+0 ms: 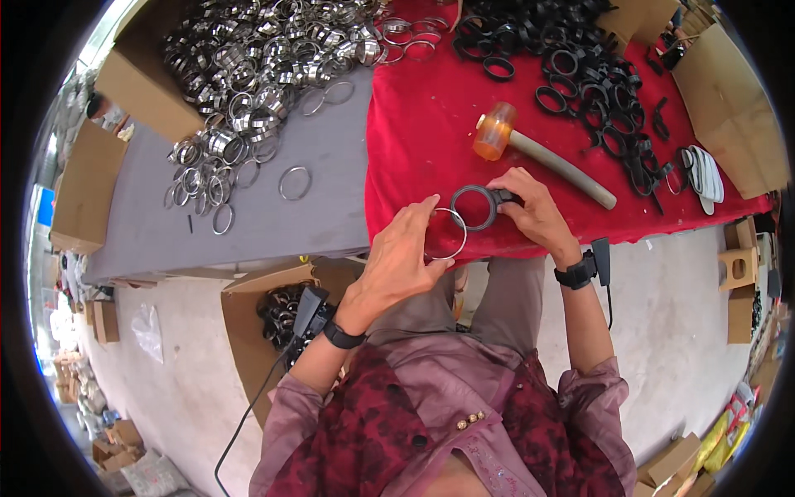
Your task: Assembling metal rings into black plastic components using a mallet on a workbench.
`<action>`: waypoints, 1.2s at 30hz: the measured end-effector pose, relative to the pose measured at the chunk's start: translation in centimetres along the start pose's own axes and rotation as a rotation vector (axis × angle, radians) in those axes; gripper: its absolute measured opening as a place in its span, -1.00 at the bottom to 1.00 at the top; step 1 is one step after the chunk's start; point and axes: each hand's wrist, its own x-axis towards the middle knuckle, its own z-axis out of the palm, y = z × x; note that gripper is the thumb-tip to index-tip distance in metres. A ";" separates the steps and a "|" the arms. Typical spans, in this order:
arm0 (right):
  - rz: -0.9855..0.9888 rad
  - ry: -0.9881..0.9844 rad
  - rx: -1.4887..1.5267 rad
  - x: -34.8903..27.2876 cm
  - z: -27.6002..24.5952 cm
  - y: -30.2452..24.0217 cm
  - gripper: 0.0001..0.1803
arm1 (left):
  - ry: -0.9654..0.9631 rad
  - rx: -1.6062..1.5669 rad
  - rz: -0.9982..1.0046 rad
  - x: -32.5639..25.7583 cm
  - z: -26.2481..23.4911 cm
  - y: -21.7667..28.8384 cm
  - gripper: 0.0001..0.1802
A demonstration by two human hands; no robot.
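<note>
Over the front edge of the red cloth (406, 178), my left hand (397, 253) grips a thin silver metal ring (464, 235) between thumb and fingers. My right hand (537, 211) pinches a black ring (472, 190) by the small block on its side. The two rings meet, their edges overlapping in view; whether they touch cannot be made out. Behind them lies a mallet (542, 157) with an orange head and a wooden handle, slanting toward the right. One loose silver ring (282, 184) rests on the grey cloth (331, 149) to the left.
Silver rings (265, 91) are heaped at the back left, black rings (592, 103) at the back right. White strips (705, 178) lie near a cardboard box (733, 112) at the right. Below the table's edge stands an open carton (242, 331) holding dark rings.
</note>
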 end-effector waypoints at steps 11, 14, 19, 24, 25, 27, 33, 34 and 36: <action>0.134 0.157 0.715 -4.8 0.0 -1.7 -0.58 | 0.032 0.180 0.233 1.9 -1.7 6.7 -0.15; 0.087 0.170 0.766 -5.8 0.4 -1.6 -0.57 | 0.006 0.210 0.262 1.9 -1.7 7.7 -0.15; 0.103 0.148 0.936 -6.7 0.9 -2.8 -0.57 | -0.091 0.238 0.254 1.9 -1.9 9.3 -0.14; 0.114 0.163 1.017 -7.9 2.1 -2.3 -0.57 | -0.208 0.243 0.241 1.8 -1.5 10.0 -0.16; 0.107 0.167 0.985 -8.1 2.2 -2.2 -0.57 | -0.213 0.243 0.245 1.8 -1.3 10.0 -0.16; 0.122 0.166 0.967 -8.4 2.1 -2.2 -0.56 | -0.227 0.238 0.257 1.9 -1.1 10.0 -0.16; 0.109 0.167 0.966 -8.8 2.1 -2.7 -0.56 | -0.263 0.217 0.254 1.8 -1.2 10.4 -0.21; 0.098 0.168 0.963 -8.9 2.1 -2.8 -0.56 | -0.267 0.219 0.257 1.8 -1.2 10.5 -0.21; 0.104 0.161 0.976 -8.9 1.9 -3.1 -0.58 | -0.299 0.234 0.233 1.8 -1.3 10.5 -0.22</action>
